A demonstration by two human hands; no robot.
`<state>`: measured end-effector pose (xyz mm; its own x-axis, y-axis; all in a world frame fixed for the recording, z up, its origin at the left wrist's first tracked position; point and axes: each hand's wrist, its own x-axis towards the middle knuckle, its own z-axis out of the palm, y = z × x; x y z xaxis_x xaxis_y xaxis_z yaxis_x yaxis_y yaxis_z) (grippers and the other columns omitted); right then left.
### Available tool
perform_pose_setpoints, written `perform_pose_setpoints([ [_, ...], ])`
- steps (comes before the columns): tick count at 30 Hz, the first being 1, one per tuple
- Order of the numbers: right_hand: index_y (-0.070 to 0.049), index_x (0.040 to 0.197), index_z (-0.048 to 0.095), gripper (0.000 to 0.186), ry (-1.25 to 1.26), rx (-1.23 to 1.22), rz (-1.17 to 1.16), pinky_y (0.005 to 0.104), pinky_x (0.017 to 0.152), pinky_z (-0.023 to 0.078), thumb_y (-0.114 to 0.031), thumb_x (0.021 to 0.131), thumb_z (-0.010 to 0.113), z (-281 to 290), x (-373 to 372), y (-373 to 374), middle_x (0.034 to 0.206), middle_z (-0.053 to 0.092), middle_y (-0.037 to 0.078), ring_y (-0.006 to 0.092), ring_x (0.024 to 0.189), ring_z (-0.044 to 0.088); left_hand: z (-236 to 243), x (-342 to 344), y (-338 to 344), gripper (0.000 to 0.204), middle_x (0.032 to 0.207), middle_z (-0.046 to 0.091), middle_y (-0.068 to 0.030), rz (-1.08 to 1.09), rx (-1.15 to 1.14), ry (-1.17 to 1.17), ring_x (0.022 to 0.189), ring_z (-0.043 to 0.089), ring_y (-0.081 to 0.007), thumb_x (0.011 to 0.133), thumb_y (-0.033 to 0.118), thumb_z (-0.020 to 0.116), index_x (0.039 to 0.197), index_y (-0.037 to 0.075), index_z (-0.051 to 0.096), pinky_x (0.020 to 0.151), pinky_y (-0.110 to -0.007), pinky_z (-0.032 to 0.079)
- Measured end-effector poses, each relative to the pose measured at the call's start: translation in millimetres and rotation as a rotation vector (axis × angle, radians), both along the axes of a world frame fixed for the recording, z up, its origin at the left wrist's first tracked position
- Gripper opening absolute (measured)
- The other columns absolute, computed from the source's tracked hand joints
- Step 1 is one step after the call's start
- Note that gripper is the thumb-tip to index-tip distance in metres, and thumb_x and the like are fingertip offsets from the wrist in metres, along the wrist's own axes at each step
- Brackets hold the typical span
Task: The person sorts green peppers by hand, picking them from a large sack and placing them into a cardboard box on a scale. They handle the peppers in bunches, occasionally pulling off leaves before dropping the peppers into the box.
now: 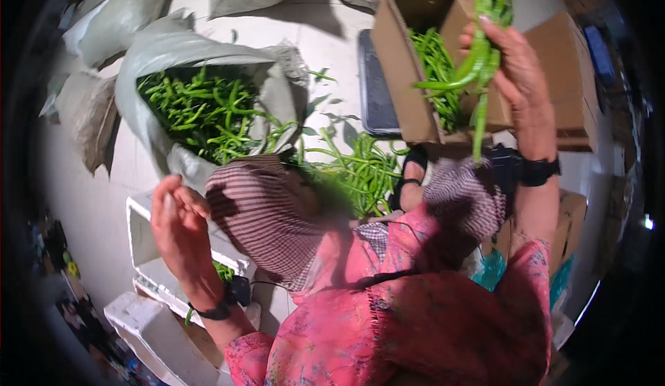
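A bunch of long green peppers (485, 67) hangs from my right hand (509, 64), whose fingers wrap round it above an open cardboard box (395, 67) that holds more peppers. Loosely bent and apart, the fingers of my left hand (179, 216) hold nothing, low at the left beside a white foam box (142, 240). Behind it, a pale woven sack (149, 50) stands open, full of small green peppers (201, 109). Between my feet lies a loose heap of long green peppers (360, 175), with a few leaves scattered nearby.
More filled sacks (118, 19) lie at the back left. A dark tray (374, 112) sits beside the open box, and another carton (564, 81) is at the right. A second foam box (149, 330) lies at the lower left on the tiled floor (90, 206).
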<state>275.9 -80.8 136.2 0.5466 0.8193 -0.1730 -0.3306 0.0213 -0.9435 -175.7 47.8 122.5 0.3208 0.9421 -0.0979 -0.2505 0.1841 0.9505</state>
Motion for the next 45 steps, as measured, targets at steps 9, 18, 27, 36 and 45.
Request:
perform_pose_setpoints([
  [9,-0.002,0.145,0.030,0.074,-0.601,-0.848,-0.076,0.0356,0.098,0.040,-0.039,0.089,0.063,-87.5,121.6,-31.3,0.134,0.049,0.018,0.0232,0.120,0.051,-191.5,-29.6,81.5,0.035,0.099,0.065,-0.0131,-0.026,-0.389,0.158,0.085,0.064,-0.0180,0.092,0.011,0.056,0.123,-0.004,0.051,0.075,-0.028,0.053],
  [18,-0.001,0.117,0.059,0.034,-0.466,-0.607,0.442,0.0278,0.078,0.048,-0.020,0.089,0.059,-0.6,-104.9,25.0,0.102,0.066,0.007,0.0147,0.088,0.063,-335.3,-125.5,182.7,0.061,0.087,0.062,-0.0114,0.250,-0.409,0.387,0.068,0.059,-0.0193,0.089,0.003,0.057,0.142,-0.002,0.027,0.066,-0.033,0.051],
  [27,0.001,0.116,0.058,0.034,-0.116,-0.751,0.794,0.0243,0.082,0.045,-0.023,0.092,0.057,-117.8,-160.2,17.9,0.101,0.067,0.007,0.0137,0.089,0.061,-309.1,-143.7,227.3,0.035,0.094,0.068,-0.0221,0.647,0.000,1.292,0.085,0.067,-0.0250,0.075,0.014,0.066,0.101,-0.010,0.063,0.076,-0.036,0.051],
  [36,0.002,0.105,0.061,0.024,-0.574,-0.259,0.756,0.0300,0.074,0.049,-0.014,0.088,0.059,-224.8,-173.8,-9.4,0.101,0.061,0.011,0.0168,0.087,0.061,-294.0,-9.0,207.4,0.040,0.109,0.054,-0.0175,0.487,0.592,1.076,0.105,0.049,-0.0329,0.075,0.008,0.067,0.112,-0.001,0.055,0.092,-0.041,0.040],
  [45,0.003,0.108,0.060,0.025,-0.170,-0.482,0.753,0.0274,0.082,0.046,-0.015,0.092,0.055,-191.6,-175.7,16.6,0.110,0.058,0.014,0.0197,0.095,0.059,-271.1,75.6,253.8,0.041,0.109,0.056,-0.0172,-0.110,1.064,1.259,0.103,0.052,-0.0349,0.079,0.015,0.064,0.114,-0.001,0.052,0.085,-0.044,0.041],
])
